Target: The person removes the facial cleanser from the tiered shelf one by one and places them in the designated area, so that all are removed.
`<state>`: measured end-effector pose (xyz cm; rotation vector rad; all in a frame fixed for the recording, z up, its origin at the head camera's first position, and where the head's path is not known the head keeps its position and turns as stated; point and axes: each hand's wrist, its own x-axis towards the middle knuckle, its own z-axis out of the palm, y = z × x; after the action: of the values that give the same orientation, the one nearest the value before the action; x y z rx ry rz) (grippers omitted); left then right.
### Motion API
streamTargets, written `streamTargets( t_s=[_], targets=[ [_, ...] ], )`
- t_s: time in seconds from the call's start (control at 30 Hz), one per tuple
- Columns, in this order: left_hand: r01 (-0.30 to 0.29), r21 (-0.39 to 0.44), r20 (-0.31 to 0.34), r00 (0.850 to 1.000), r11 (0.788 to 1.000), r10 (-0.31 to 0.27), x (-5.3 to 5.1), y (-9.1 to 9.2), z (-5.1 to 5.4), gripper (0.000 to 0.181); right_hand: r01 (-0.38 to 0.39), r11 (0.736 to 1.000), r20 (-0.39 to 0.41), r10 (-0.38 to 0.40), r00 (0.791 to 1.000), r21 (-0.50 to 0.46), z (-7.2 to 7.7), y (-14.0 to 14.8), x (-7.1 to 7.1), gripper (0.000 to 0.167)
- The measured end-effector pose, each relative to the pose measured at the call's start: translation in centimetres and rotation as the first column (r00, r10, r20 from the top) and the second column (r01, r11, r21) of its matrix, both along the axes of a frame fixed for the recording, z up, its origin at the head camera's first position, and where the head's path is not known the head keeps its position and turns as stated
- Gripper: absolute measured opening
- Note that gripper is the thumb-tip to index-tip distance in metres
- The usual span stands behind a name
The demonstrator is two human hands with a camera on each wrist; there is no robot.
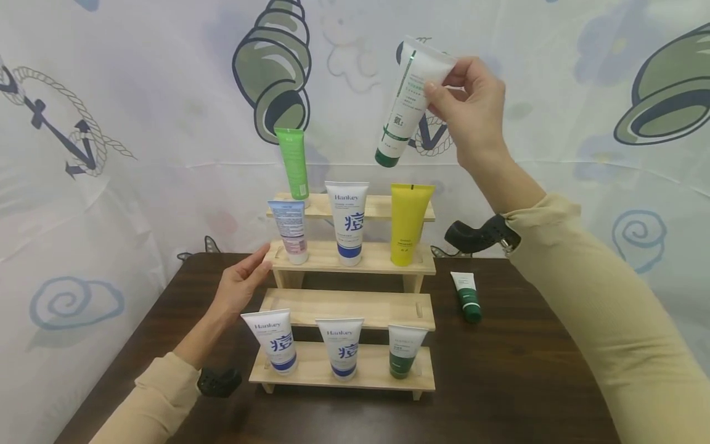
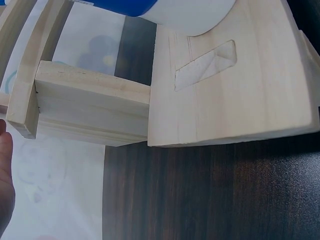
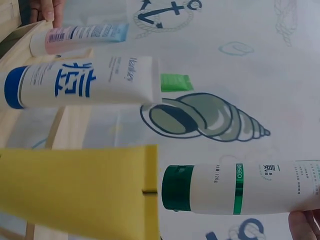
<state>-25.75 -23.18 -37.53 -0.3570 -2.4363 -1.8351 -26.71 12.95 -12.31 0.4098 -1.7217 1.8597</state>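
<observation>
Up at the right of the head view, my right hand [image 1: 471,105] pinches a white tube with a green cap [image 1: 407,105] near its flat end, cap tilted downward. In the right wrist view the same tube [image 3: 260,187] lies beside the yellow tube [image 3: 80,190]. My left hand [image 1: 241,283] touches the left end of the stepped wooden rack [image 1: 355,308] with its fingers extended, at the second tier from the top. Near that hand stands a blue-and-pink tube [image 1: 291,231]. Only a sliver of the left hand [image 2: 5,175] enters the left wrist view.
On the top tier is a green tube [image 1: 293,163]. A white-and-blue tube [image 1: 348,222] stands beside the yellow one. The bottom tier bears two white-and-blue tubes [image 1: 274,342] and a small white-and-green tube [image 1: 403,351]. Another small tube [image 1: 467,297] lies on the dark table [image 1: 516,357].
</observation>
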Motion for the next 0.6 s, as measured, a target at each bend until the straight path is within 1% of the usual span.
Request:
streamTargets(
  t_s=[0.17, 0.23, 0.33, 0.6],
  targets=[
    [-0.008, -0.011, -0.006, 1.0, 1.0, 0.007, 0.0, 0.0, -0.1, 0.06, 0.037, 0.999, -0.059, -0.037, 0.998, -0.011, 0.2, 2.4, 1.0, 0.018],
    [-0.009, -0.016, -0.005, 1.0, 1.0, 0.009, 0.0, 0.1, 0.0, 0.06, 0.044, 0.999, -0.071, -0.046, 0.996, -0.026, 0.2, 3.4, 1.3, 0.018],
    [-0.012, -0.025, -0.004, 1.0, 1.0, 0.012, -0.1, 0.1, 0.0, 0.061, 0.048, 0.997, -0.079, -0.053, 0.996, -0.055, 0.1, 5.0, 1.7, 0.018],
    [-0.023, -0.067, -0.006, 1.0, 0.997, 0.023, 0.0, 0.1, 0.0, 0.061, 0.106, 0.992, -0.068, -0.11, 0.992, -0.065, -0.8, 8.4, 2.7, 0.019]
  ],
)
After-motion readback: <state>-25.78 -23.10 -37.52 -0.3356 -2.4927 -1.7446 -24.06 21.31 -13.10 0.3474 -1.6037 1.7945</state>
